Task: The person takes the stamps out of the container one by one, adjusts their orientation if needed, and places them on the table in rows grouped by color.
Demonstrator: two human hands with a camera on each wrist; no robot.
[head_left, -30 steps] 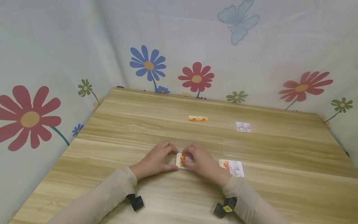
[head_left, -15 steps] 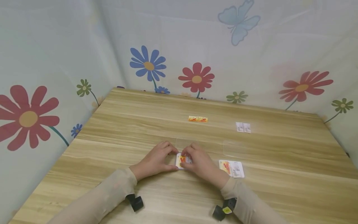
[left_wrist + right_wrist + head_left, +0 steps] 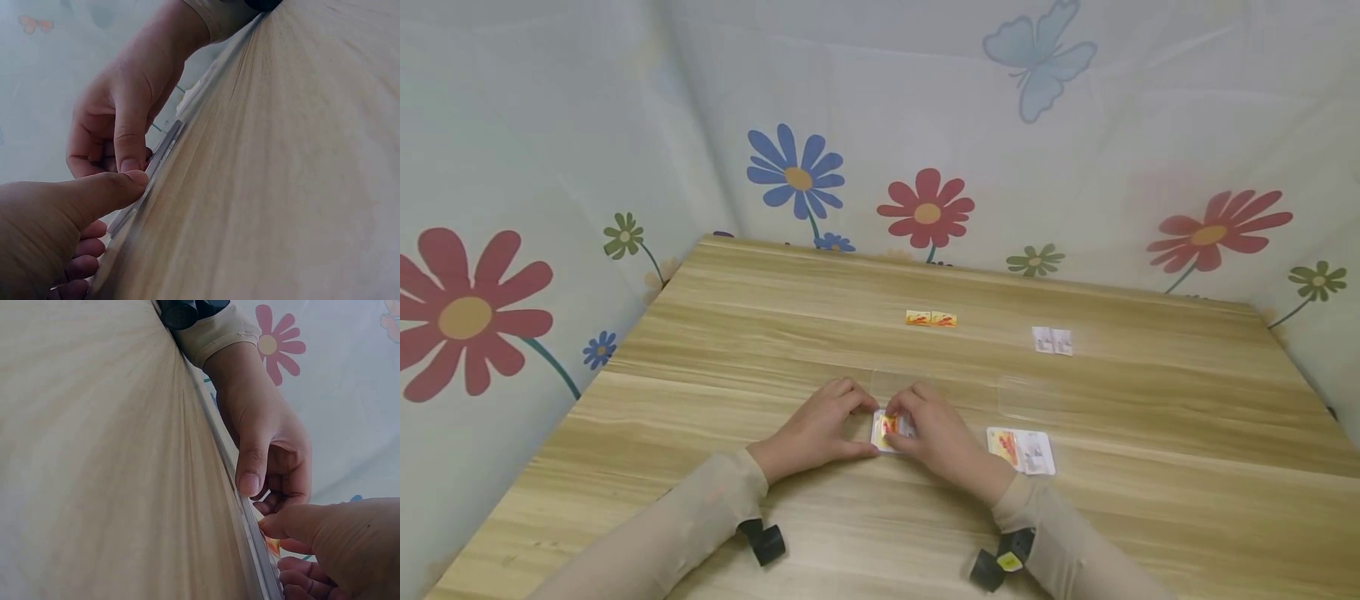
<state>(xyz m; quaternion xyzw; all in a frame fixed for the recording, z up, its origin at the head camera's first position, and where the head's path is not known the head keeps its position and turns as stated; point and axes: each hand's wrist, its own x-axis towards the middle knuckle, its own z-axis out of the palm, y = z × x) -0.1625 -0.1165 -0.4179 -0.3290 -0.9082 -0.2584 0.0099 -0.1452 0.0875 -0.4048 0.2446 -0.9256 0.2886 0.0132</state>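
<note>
A small flat plastic case (image 3: 876,437) lies on the wooden table in front of me, its edge (image 3: 164,147) showing in the left wrist view. Thumb and fingers of my left hand (image 3: 816,427) hold it at its left corners. My right hand (image 3: 938,433) reaches over the case; its thumb and index finger pinch a yellow-and-red picture piece (image 3: 887,427) lying in it. Part of a pale picture beside that piece is hidden by the right hand. Behind the case lies a clear lid (image 3: 901,383).
To the right lies a second case (image 3: 1037,454) with a yellow and a grey picture, its clear lid (image 3: 1026,398) behind it. Farther back are two yellow picture pieces (image 3: 931,318) and two pale grey ones (image 3: 1052,340). A flower-printed curtain (image 3: 850,100) stands behind the table (image 3: 775,333).
The right thumb and wrist have shifted slightly to the left over the case since one second ago. The left hand and the case stay in place.
</note>
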